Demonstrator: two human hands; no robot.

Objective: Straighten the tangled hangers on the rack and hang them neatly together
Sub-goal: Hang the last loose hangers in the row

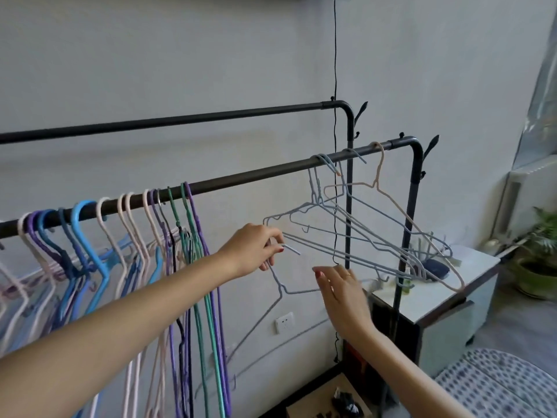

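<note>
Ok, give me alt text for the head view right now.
The left hand pinches a loose grey wire hanger off the front rail, the right hand open beside it. Tangled grey hangers hang right, colourful ones left.

Lower ends of the bunched hangers (90,267) below the frame; right hand (340,294) motion-blurred.

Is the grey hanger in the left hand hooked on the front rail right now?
No. The left hand pinches the grey hanger by its hook, well below the front rail.
</note>
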